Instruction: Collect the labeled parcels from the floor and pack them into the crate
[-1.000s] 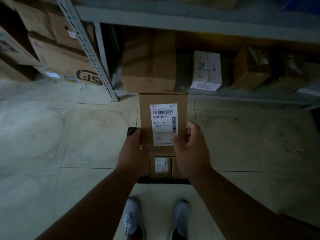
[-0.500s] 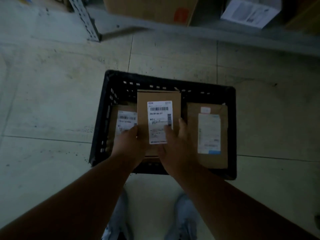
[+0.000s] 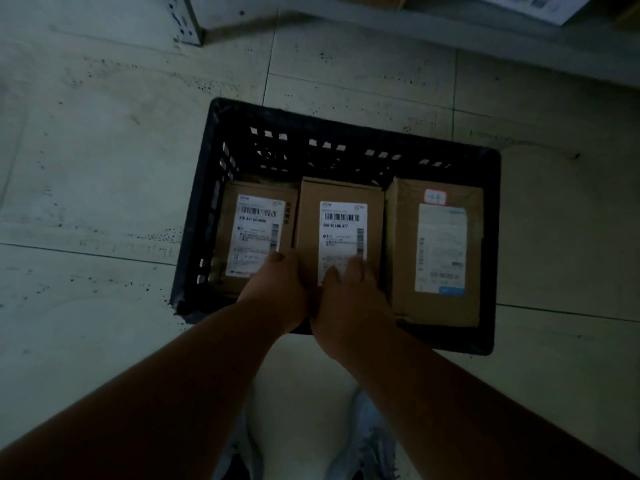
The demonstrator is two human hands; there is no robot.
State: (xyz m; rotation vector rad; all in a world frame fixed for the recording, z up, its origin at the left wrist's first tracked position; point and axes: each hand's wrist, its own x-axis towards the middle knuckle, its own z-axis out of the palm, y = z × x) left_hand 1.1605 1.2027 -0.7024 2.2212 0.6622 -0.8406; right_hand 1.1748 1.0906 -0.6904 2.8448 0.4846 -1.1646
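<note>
A pale tiled floor is filling the left of the view, speckled with dark spots, and a perforated metal shelf post is standing on it at the top. The black plastic crate is sitting on the floor in front of the person, its far wall pierced with small slots.

Inside, three brown cardboard parcels are lying flat side by side, labels facing up. The left parcel is lying against the crate's left wall, carrying a white barcode label. The left hand is reaching over the near rim and gripping the left edge of the middle parcel, its thumb lying on top near the corner – the remaining fingers are tucked down between the two boxes, as far as the dim light allows. The middle parcel is sitting snugly between its neighbours, touching both. The right hand is holding its near end, fingers spread loosely across the lower part of its white label.

The right parcel – the largest – is lying against the crate's right wall, wearing a long white label and a small red-edged sticker.

Below the crate, two light-coloured shoes are showing between the forearms.
</note>
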